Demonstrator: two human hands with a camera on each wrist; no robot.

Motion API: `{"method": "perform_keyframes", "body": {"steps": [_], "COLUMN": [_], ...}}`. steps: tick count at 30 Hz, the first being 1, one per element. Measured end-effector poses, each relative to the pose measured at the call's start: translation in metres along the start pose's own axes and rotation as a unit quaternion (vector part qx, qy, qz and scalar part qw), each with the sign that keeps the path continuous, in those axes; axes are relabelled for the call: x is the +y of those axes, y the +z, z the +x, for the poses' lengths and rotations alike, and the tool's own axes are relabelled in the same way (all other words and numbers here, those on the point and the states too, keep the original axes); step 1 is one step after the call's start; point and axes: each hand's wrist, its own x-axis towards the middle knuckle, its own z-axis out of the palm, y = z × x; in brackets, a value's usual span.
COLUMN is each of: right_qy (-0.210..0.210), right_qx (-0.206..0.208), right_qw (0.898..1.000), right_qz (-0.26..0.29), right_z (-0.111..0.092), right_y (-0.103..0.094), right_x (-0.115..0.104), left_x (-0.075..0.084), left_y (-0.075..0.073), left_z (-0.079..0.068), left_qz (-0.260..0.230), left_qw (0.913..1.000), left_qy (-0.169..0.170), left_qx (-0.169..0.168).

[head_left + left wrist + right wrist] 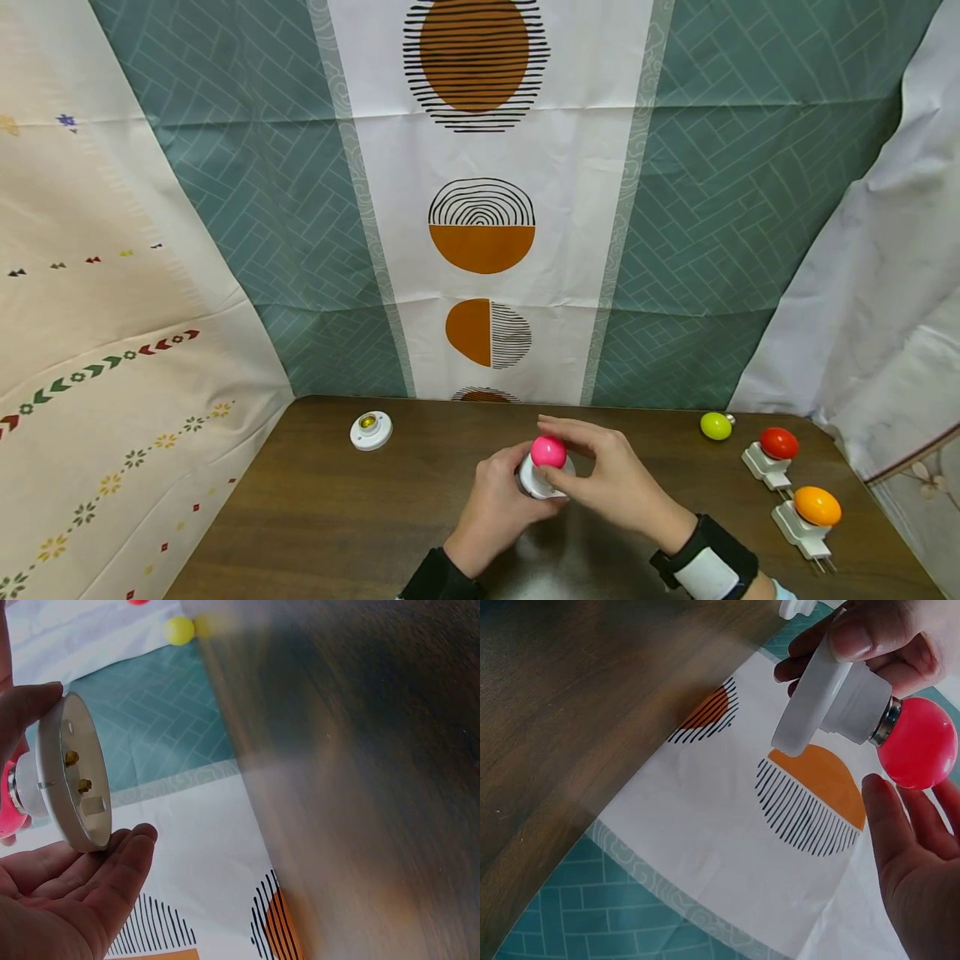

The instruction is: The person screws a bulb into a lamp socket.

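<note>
My left hand [497,492] grips the white socket [847,705]. The pink bulb [549,452] lines up with it, between my right hand's [615,475] loose thumb and fingers.

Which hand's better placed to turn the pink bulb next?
Right, I'd say: the right hand has thumb and fingers about the pink bulb, contact unclear, while the left hand holds the white socket and could steady it.

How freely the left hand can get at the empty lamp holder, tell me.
Probably freely, once it lets go: the left hand holds the other holder, but only tabletop shows toward the empty lamp holder.
</note>
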Motion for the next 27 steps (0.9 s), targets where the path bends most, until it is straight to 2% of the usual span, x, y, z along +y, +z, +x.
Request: {"method": "perform_keyframes", "body": {"steps": [4,7,19,22,27], "right_qy": [-0.008,-0.002,0.017,0.01,-0.029], "right_qx": [-0.017,-0.015,0.042,0.033,-0.008], "right_qw": [1.0,1.0,0.999,0.999,0.999], "right_qz": [0.009,0.015,0.017,0.002,-0.022], "right_z": [-0.0005,-0.0016,-0.0012,0.0002,0.0002], "right_y": [-0.0014,-0.0015,0.0026,0.0011,-0.0016], "right_x": [0.0004,0.0008,-0.0002,0.0001,0.0006], "left_x": [0.0009,0.0011,0.0006,0.0006,-0.0002], "left_y": [-0.0001,0.0003,0.0006,-0.0003,-0.0001], "left_z": [0.0003,0.0004,0.0014,0.0019,0.0006], "left_qz": [0.002,0.002,-0.001,-0.003,-0.002], "left_qw": [1.0,1.0,1.0,1.0,1.0], "left_qy": [-0.002,-0.003,-0.002,-0.004,0.001], "left_qx": [0.001,0.001,0.0,-0.001,0.003]}}
